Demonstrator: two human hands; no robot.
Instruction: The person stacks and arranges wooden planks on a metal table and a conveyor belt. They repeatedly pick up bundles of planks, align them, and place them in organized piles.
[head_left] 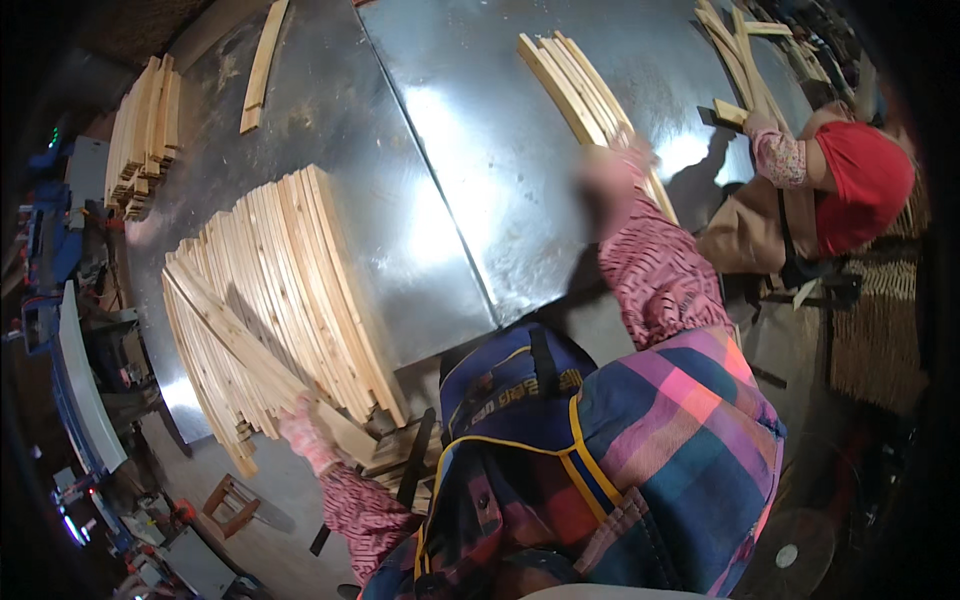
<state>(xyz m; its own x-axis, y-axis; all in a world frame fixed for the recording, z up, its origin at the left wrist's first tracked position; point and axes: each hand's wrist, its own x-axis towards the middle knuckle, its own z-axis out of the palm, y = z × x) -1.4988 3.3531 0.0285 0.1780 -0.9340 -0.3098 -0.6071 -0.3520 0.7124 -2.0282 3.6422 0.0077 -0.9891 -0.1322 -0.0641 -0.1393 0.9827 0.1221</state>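
Note:
My left hand (308,437) is closed on the near end of a long pale wooden strip (232,330). That strip lies aslant over a broad row of wooden strips (300,270) set side by side on the metal table. Out to the right, my right hand (634,158) is closed over a smaller bunch of wooden strips (575,85) on the table; a blur beside the hand hides part of its grip. Pink patterned sleeves cover both my forearms.
A metal table (400,190) with a seam spans the view. Stacked strips (145,130) and one lone strip (264,65) lie at the far left. A co-worker in a red cap (862,185) handles strips at right. A small wooden stool (232,505) stands on the floor.

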